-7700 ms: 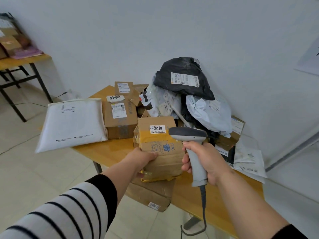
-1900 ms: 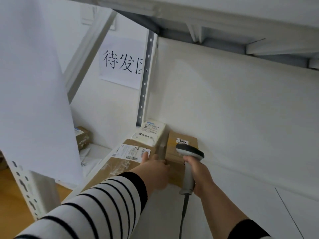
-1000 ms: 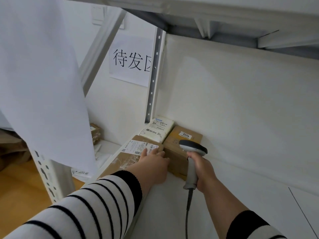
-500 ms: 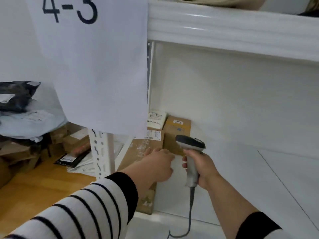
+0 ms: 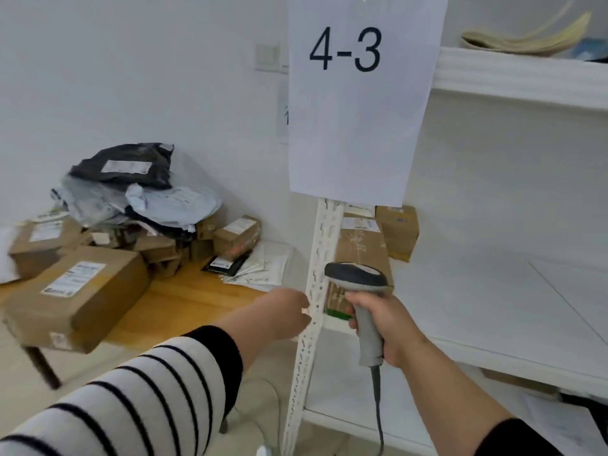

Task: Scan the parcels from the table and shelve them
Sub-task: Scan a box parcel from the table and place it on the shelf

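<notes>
My right hand [image 5: 385,327] grips the grey barcode scanner [image 5: 358,281], held in front of the white shelf [image 5: 493,307]. My left hand [image 5: 283,312] holds nothing and hovers beside the shelf's perforated upright [image 5: 317,258], its fingers turned away from me. On the shelf's far left stand the small brown box [image 5: 396,232], a longer flat brown box [image 5: 360,248] and a white parcel [image 5: 358,210] behind it. To the left, the wooden table [image 5: 184,294] carries a pile of parcels, with a black bag [image 5: 125,166] on top and a large brown box [image 5: 75,291] at the front.
A paper sign reading 4-3 [image 5: 355,93] hangs over the upright and hides part of the shelf. The scanner's cable [image 5: 378,409] dangles below my right hand. An upper shelf [image 5: 519,77] holds flat items. Lower shelves hold papers.
My left hand has let go of the boxes and pulled back out of the shelf to the left of the upright. My view has swung left toward the table. The scanner stays in my right hand.
</notes>
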A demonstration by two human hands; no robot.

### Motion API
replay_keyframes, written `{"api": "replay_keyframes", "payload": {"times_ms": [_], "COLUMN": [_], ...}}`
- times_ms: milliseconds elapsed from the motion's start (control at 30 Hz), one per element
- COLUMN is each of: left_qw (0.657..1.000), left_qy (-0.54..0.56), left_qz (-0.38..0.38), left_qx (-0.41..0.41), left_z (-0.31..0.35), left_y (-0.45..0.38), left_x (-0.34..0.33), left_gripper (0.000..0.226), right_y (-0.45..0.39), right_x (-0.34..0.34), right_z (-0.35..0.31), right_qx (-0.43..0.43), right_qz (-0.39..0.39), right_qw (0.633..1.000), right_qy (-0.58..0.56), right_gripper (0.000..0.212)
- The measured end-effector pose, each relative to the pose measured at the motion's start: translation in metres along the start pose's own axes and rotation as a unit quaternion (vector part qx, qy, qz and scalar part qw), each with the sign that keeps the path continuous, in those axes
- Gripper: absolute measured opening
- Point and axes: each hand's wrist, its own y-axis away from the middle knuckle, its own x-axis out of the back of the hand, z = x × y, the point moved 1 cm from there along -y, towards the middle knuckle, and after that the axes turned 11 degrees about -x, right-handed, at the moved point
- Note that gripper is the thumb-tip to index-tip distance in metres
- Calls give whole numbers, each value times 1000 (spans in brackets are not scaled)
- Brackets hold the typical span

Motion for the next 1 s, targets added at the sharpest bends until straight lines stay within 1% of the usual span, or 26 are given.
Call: {"api": "replay_keyframes", "payload": {"times_ms": [167,333,433,600,700,800,867,933,1000], "left_qw": [994,977,970,956,943,934,926,913,905], "left_qy": [41,74,78,98,112,104,108,124,123], "left_qz": [9,23,23,37,46,51,68,83,79], "left_qx": [102,199,230,273,311,337,355,379,399], "left_z": [-87,-162,-200,-256,-288,-325,-351,-375,-402], "left_y": [55,103,117,115,118,126,133,142,152], "left_x": [0,-3,-5,-4,-3,5,11,13,12], "left_gripper": [50,51,51,53,52,44,40,43,49], "right_y": [-4,-25,-41,-83,-111,-136,-148,-156,-159], "right_x": [-79,-158,-197,-248,-280,-321,-350,-378,-404], "right_z": [1,7,16,19,17,14,15,19,24], "right_qx": [18,23,10,-15,-36,-67,-85,-104,-122], "right_qz": [-63,-103,-124,-156,-182,-208,-224,-238,-252], "right_qw": [994,987,983,972,968,963,961,956,949], "right_qy": [89,117,137,173,171,154,141,137,143], "right_gripper": [20,22,21,23,24,26,27,27,26]}}
